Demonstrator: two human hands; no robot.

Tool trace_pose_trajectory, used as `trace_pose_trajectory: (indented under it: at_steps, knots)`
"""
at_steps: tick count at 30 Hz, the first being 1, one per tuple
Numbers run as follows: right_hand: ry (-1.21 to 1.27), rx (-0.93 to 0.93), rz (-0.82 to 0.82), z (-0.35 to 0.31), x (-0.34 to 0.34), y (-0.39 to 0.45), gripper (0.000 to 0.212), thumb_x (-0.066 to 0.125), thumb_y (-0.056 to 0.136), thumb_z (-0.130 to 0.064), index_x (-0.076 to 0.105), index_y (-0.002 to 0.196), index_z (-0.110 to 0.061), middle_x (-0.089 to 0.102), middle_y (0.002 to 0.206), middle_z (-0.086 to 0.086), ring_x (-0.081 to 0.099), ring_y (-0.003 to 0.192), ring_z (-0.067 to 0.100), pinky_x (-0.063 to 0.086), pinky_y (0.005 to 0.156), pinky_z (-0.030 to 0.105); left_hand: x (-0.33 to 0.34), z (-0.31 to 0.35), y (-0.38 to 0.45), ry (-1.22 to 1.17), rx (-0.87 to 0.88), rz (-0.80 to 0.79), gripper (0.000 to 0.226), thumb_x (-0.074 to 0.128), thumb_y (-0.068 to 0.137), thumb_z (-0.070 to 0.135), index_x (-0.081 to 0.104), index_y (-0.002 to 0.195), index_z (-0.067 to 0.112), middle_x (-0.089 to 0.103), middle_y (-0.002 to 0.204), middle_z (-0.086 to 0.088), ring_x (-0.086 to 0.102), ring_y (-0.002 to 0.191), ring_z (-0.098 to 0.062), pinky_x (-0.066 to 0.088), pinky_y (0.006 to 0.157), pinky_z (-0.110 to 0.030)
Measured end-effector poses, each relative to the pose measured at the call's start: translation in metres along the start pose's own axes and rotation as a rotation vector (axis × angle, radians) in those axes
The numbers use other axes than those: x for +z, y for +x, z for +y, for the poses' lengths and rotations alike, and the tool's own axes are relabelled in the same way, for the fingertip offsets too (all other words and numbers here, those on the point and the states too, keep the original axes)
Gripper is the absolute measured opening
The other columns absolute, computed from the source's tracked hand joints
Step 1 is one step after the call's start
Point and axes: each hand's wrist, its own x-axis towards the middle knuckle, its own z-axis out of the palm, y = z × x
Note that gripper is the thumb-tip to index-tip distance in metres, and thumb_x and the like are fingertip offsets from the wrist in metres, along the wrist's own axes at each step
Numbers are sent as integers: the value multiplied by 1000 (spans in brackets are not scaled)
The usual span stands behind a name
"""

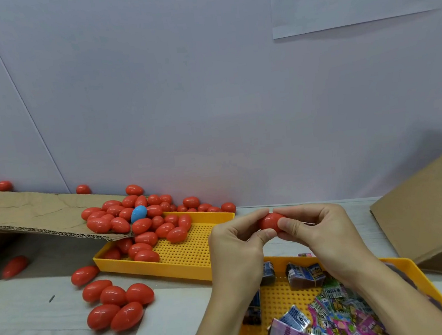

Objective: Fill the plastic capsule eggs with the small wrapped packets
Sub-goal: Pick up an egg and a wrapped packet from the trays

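A red capsule egg is held above the table between both hands. My left hand pinches its left end with thumb and fingers, and my right hand pinches its right end. The egg looks closed; my fingers hide its seam. Below my wrists a yellow perforated tray holds several small wrapped packets, purple, pink, green and blue. A second yellow tray to the left holds a heap of red eggs with one blue egg on top.
Loose red eggs lie on the table at the lower left. A torn cardboard flap slopes over the left tray's far corner. A cardboard box stands at the right. A white wall runs close behind.
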Motion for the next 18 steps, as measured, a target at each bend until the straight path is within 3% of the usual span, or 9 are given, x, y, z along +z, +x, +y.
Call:
trace_pose_trajectory:
  at_steps: [7,12,15,18]
  knots:
    - [-76,-6,32,-1,2,-1,25,72,82,-2,79,86,-26,78,87,-3,75,82,16,58,69,20,3,0,-1,136,74,25,36,73,81,-9,78,106,16,77,94,9,72,90,-2,59,81,-21]
    - [-119,-9,19,-2,8,-2,29,70,86,-1,77,89,-29,78,87,-9,75,84,10,56,69,15,3,0,-2,182,113,92,38,73,81,-8,78,100,25,73,86,23,71,85,2,59,77,-19]
    - [-122,3,-45,-6,14,-1,20,69,90,-11,75,102,-26,78,95,-8,73,92,7,57,78,19,1,2,-1,228,160,128,33,76,82,-2,79,100,25,73,87,21,69,85,3,56,75,-15]
    - [-178,25,-100,-5,16,-2,27,74,88,-16,73,115,-16,77,102,-3,72,99,9,57,89,28,1,3,-3,303,210,80,26,79,81,8,77,101,25,73,90,16,66,89,2,52,76,-12]
